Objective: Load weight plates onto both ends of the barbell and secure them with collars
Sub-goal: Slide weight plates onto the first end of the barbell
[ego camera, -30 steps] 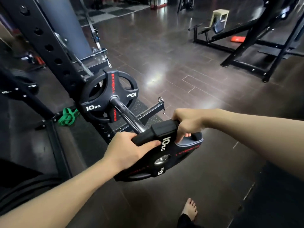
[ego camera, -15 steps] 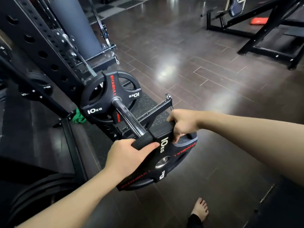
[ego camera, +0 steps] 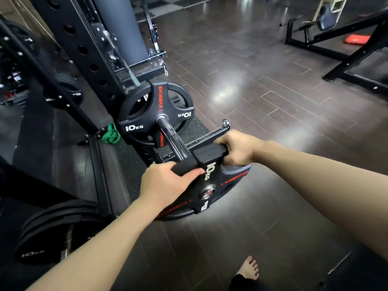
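Note:
A black 10 kg plate with red lettering sits on the chrome barbell sleeve, which points toward me. I hold a second black 10 kg plate just off the sleeve's near end, tilted, its top rim at the sleeve tip and its centre hole below it. My left hand grips the plate's upper left rim. My right hand grips the upper right rim. A spring collar rests on the end of a rack arm beyond my right hand.
The black rack upright stands behind the bar. Stacked plates lie low at left, a green band by the rack foot. Bench frames stand at far right. My bare foot is on the dark floor below.
The held plate has risen slightly and its top rim has come up to the sleeve's tip. My view has shifted, bringing the bar and rack closer. Both hands keep their grip.

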